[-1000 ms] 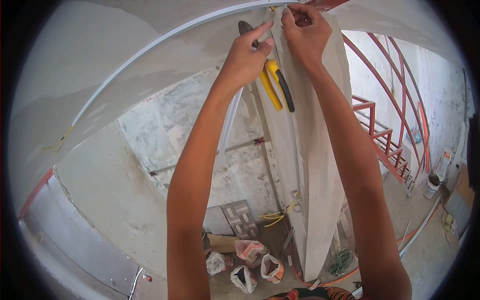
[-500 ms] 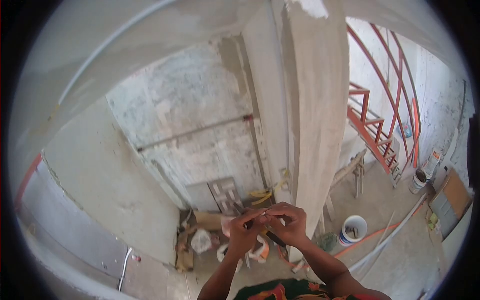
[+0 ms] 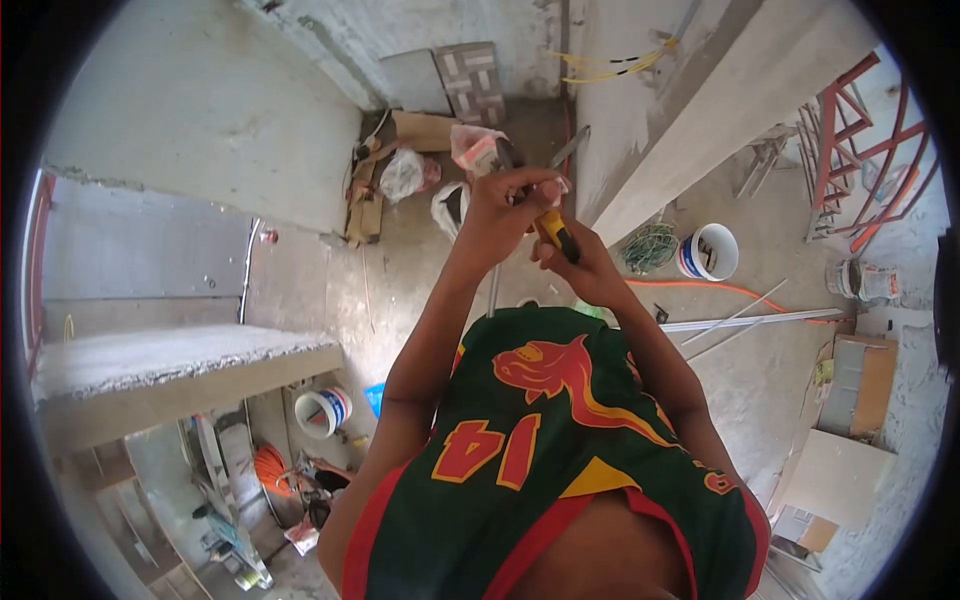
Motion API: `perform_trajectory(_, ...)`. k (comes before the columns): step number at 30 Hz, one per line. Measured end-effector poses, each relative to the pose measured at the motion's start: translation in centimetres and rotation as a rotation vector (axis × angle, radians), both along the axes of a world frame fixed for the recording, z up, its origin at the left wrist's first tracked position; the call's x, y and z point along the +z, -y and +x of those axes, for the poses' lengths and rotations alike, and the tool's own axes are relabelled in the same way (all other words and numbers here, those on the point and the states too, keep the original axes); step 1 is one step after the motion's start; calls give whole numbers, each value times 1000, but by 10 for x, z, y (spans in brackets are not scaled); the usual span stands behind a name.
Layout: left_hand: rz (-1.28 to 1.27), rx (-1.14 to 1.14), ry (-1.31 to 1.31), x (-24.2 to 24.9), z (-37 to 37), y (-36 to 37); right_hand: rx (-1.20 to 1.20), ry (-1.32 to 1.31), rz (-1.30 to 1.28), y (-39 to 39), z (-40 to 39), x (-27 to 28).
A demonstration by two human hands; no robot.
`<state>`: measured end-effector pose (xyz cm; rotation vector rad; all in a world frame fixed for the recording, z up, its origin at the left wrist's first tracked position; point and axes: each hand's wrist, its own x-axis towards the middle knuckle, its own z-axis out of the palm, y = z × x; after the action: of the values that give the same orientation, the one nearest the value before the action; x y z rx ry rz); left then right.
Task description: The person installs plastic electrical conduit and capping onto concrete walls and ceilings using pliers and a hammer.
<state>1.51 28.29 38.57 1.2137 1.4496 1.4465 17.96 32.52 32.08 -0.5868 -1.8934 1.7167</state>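
Note:
Both hands are raised close together in front of the chest. My left hand (image 3: 500,215) is closed, thumb and forefinger pinched at a small whitish piece (image 3: 563,186). A dark tool end (image 3: 508,155) sticks out above this hand, and a thin metal shaft (image 3: 494,288) shows below it. Just below and to the right, my right hand (image 3: 588,268) is wrapped round a yellow and black tool handle (image 3: 559,238). The handle's upper end is right by the left fingers, and its working end is hidden.
A white bucket (image 3: 708,252) stands at right beside tangled green cord (image 3: 649,247). An orange hose (image 3: 715,287) and metal lengths (image 3: 755,322) lie on the floor. Ahead are cardboard (image 3: 425,130), a clear plastic bag (image 3: 402,175) and leaning tiles (image 3: 468,85). Another bucket (image 3: 322,412) is at lower left.
The view has tipped downward, bringing the jersey and more floor into sight. The fingers have shifted: the right hand now shows lower, with the yellow and black handle pointing up between the hands.

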Motion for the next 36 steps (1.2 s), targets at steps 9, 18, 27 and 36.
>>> perform_trajectory(9, 81, 344, 42, 10, -43, 51, -69, 20, 50, 21, 1, -26)
perform_trajectory(18, 201, 661, -227, 2, -25, 91, -22, 240, 668, 52, -7, 40)
perform_trajectory(27, 279, 779, -354, -14, -5, 93, -49, 297, 715, 70, 0, 48)
perform_trajectory(36, 377, 663, -392, -17, 1, 79, -96, 362, 634, 79, 19, 52)
